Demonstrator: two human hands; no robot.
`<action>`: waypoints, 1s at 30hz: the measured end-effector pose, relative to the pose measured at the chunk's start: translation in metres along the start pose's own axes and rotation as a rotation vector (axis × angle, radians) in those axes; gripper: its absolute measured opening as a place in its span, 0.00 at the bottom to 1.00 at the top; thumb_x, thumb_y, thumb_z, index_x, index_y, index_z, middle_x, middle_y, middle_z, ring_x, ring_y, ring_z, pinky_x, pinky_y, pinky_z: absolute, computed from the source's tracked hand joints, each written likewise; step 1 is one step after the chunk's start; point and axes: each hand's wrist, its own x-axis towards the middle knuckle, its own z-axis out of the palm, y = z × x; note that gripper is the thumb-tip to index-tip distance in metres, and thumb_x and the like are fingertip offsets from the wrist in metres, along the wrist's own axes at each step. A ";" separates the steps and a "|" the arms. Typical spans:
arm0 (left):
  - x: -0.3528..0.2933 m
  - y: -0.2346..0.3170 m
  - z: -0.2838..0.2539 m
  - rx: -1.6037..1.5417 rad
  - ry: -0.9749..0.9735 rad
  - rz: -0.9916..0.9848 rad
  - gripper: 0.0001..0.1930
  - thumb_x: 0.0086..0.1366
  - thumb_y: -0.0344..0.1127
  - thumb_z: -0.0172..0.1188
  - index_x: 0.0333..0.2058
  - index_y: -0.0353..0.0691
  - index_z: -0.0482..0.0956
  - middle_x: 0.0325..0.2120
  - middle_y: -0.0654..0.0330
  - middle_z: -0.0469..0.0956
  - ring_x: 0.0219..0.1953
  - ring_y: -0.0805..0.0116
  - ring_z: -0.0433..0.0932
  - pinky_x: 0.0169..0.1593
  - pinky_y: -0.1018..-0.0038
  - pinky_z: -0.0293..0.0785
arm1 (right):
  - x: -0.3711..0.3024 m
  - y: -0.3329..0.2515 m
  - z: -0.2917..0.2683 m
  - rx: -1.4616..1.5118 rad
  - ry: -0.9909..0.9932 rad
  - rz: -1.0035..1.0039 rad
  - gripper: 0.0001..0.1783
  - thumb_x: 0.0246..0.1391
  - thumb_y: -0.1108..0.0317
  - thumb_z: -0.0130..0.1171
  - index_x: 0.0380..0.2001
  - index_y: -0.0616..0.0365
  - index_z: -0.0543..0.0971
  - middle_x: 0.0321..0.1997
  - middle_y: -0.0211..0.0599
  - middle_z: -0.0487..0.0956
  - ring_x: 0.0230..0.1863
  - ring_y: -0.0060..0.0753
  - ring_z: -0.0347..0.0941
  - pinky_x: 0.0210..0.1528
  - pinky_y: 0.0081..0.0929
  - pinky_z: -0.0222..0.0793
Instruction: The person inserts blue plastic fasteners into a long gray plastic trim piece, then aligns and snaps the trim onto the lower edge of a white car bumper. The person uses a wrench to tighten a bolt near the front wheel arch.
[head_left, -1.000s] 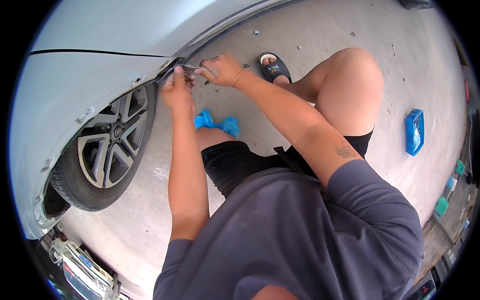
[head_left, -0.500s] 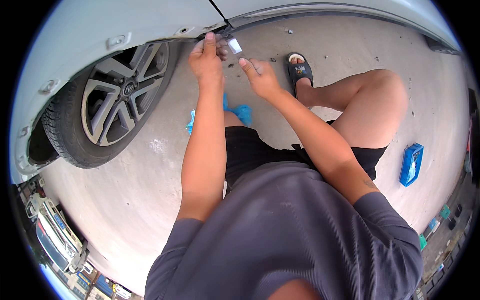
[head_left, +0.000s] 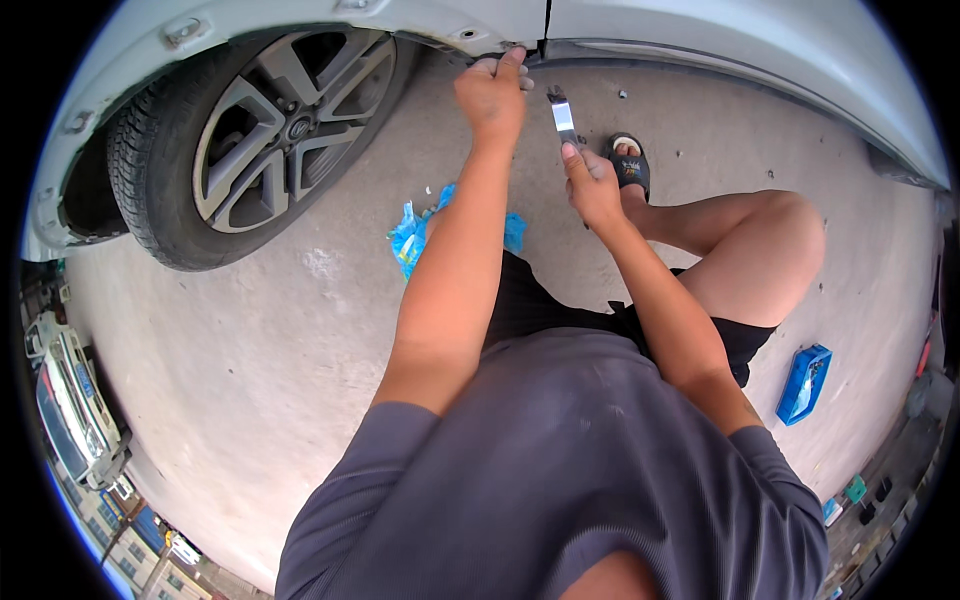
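At the lower rear corner of the light-coloured car fender (head_left: pixel 420 18), my left hand (head_left: pixel 494 92) has its fingers curled and its thumb against a dark strip along the panel edge. What those fingers pinch is hidden. Closed around a flat, shiny metal pry tool (head_left: pixel 563 120), my right hand (head_left: pixel 594 188) is a short way to the right and nearer to me. The tool's dark, notched tip points up toward the car and stands apart from both the panel and my left hand.
A wheel (head_left: pixel 290 130) turned outward fills the arch at left. Blue crumpled plastic (head_left: pixel 408 240) lies beneath my left forearm. My sandalled foot (head_left: pixel 628 165) rests beyond the tool. A blue tray (head_left: pixel 804 384) with small things inside sits at right. Another vehicle (head_left: pixel 80 400) stands far left.
The tool has come away from beside my left hand, with my right hand drawing it right and back. My left hand stays at the fender corner. The whole view has shifted.
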 end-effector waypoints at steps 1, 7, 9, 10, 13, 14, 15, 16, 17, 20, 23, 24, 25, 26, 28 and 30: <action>0.001 -0.002 -0.005 0.023 -0.048 0.015 0.17 0.64 0.40 0.64 0.23 0.31 0.79 0.17 0.56 0.80 0.17 0.74 0.74 0.21 0.77 0.66 | 0.000 -0.002 0.000 -0.014 -0.015 -0.012 0.26 0.65 0.44 0.54 0.22 0.52 0.68 0.17 0.19 0.62 0.14 0.13 0.58 0.15 0.17 0.52; -0.024 0.005 -0.021 -0.133 -0.216 -0.282 0.15 0.70 0.39 0.53 0.34 0.31 0.79 0.28 0.53 0.83 0.24 0.71 0.79 0.26 0.74 0.72 | 0.003 -0.049 0.020 0.056 -0.088 0.094 0.24 0.65 0.45 0.53 0.24 0.50 0.67 0.19 0.19 0.62 0.14 0.14 0.56 0.15 0.18 0.49; -0.035 0.013 -0.019 -0.258 -0.242 -0.303 0.15 0.71 0.38 0.51 0.35 0.31 0.79 0.28 0.52 0.84 0.25 0.69 0.80 0.28 0.72 0.74 | 0.009 -0.072 0.022 0.120 -0.131 0.208 0.22 0.66 0.45 0.52 0.26 0.50 0.68 0.20 0.20 0.62 0.14 0.14 0.54 0.15 0.18 0.47; -0.037 0.016 -0.019 -0.319 -0.250 -0.310 0.15 0.71 0.38 0.50 0.35 0.31 0.79 0.28 0.52 0.84 0.25 0.68 0.80 0.29 0.72 0.75 | 0.010 -0.082 0.021 0.132 -0.150 0.243 0.22 0.66 0.45 0.52 0.27 0.50 0.68 0.21 0.20 0.62 0.14 0.14 0.54 0.15 0.18 0.47; -0.033 0.010 -0.022 -0.279 -0.315 -0.237 0.13 0.71 0.36 0.51 0.36 0.31 0.78 0.29 0.50 0.84 0.26 0.66 0.81 0.29 0.71 0.76 | 0.012 -0.103 0.019 0.151 -0.200 0.317 0.21 0.66 0.45 0.51 0.30 0.50 0.68 0.22 0.21 0.63 0.15 0.15 0.53 0.15 0.18 0.46; -0.033 0.013 -0.020 -0.276 -0.298 -0.229 0.13 0.70 0.36 0.51 0.36 0.31 0.78 0.29 0.50 0.84 0.26 0.66 0.81 0.29 0.71 0.76 | 0.014 -0.105 0.017 0.146 -0.206 0.324 0.21 0.66 0.45 0.51 0.31 0.51 0.69 0.22 0.21 0.63 0.15 0.15 0.53 0.15 0.19 0.46; -0.033 0.016 -0.019 -0.273 -0.282 -0.223 0.13 0.70 0.35 0.52 0.35 0.31 0.79 0.29 0.50 0.84 0.26 0.66 0.81 0.29 0.71 0.76 | 0.015 -0.107 0.015 0.141 -0.212 0.331 0.20 0.66 0.45 0.51 0.31 0.51 0.69 0.22 0.21 0.64 0.15 0.15 0.54 0.15 0.19 0.46; -0.033 0.020 -0.017 -0.270 -0.265 -0.216 0.12 0.69 0.35 0.52 0.34 0.31 0.79 0.29 0.50 0.84 0.25 0.66 0.81 0.29 0.71 0.76 | 0.017 -0.110 0.012 0.160 -0.243 0.347 0.21 0.66 0.45 0.51 0.31 0.51 0.69 0.22 0.21 0.64 0.15 0.15 0.54 0.15 0.18 0.46; -0.033 0.023 -0.016 -0.250 -0.254 -0.231 0.12 0.69 0.35 0.53 0.33 0.31 0.79 0.28 0.50 0.83 0.25 0.66 0.81 0.28 0.71 0.76 | 0.019 -0.113 0.009 0.179 -0.278 0.365 0.21 0.66 0.44 0.51 0.32 0.51 0.70 0.23 0.21 0.64 0.16 0.15 0.54 0.15 0.18 0.47; -0.035 0.033 -0.011 -0.206 -0.219 -0.270 0.12 0.68 0.34 0.53 0.30 0.30 0.78 0.27 0.49 0.83 0.23 0.65 0.80 0.27 0.70 0.76 | 0.028 -0.131 -0.014 0.286 -0.444 0.527 0.23 0.65 0.43 0.51 0.33 0.52 0.70 0.23 0.21 0.66 0.17 0.14 0.56 0.14 0.16 0.48; -0.042 0.041 -0.006 -0.226 -0.190 -0.325 0.12 0.67 0.33 0.53 0.28 0.30 0.77 0.26 0.48 0.82 0.22 0.63 0.80 0.25 0.69 0.76 | 0.029 -0.142 -0.027 0.260 -0.530 0.605 0.23 0.64 0.43 0.53 0.33 0.54 0.73 0.24 0.25 0.68 0.20 0.17 0.59 0.15 0.19 0.49; -0.045 0.040 -0.008 -0.252 -0.190 -0.362 0.12 0.68 0.32 0.53 0.28 0.30 0.77 0.26 0.48 0.82 0.22 0.63 0.80 0.25 0.69 0.76 | 0.029 -0.144 -0.029 0.224 -0.541 0.606 0.23 0.64 0.44 0.54 0.33 0.55 0.74 0.25 0.26 0.69 0.21 0.19 0.60 0.16 0.21 0.50; -0.047 0.038 -0.011 -0.277 -0.190 -0.400 0.12 0.68 0.32 0.52 0.29 0.29 0.76 0.25 0.48 0.82 0.21 0.62 0.80 0.24 0.69 0.76 | 0.025 -0.145 -0.029 0.181 -0.522 0.614 0.24 0.64 0.42 0.53 0.33 0.54 0.73 0.25 0.25 0.68 0.20 0.17 0.59 0.15 0.18 0.50; -0.051 0.035 -0.014 -0.291 -0.202 -0.416 0.12 0.68 0.32 0.52 0.30 0.29 0.76 0.26 0.47 0.82 0.21 0.61 0.80 0.24 0.69 0.76 | 0.017 -0.145 -0.025 0.137 -0.501 0.620 0.24 0.64 0.41 0.53 0.33 0.53 0.73 0.25 0.24 0.67 0.20 0.16 0.58 0.14 0.16 0.50; -0.057 0.022 -0.024 -0.314 -0.215 -0.443 0.11 0.68 0.33 0.52 0.32 0.28 0.76 0.27 0.46 0.82 0.21 0.60 0.80 0.24 0.69 0.76 | 0.006 -0.134 -0.016 0.047 -0.446 0.580 0.26 0.64 0.40 0.53 0.36 0.55 0.75 0.25 0.24 0.67 0.19 0.16 0.58 0.14 0.14 0.50; -0.057 0.014 -0.024 -0.338 -0.209 -0.387 0.13 0.67 0.36 0.55 0.36 0.27 0.75 0.28 0.44 0.82 0.22 0.59 0.81 0.24 0.68 0.77 | 0.007 -0.123 -0.014 0.088 -0.430 0.547 0.25 0.60 0.41 0.57 0.34 0.54 0.75 0.25 0.29 0.70 0.22 0.24 0.62 0.22 0.26 0.55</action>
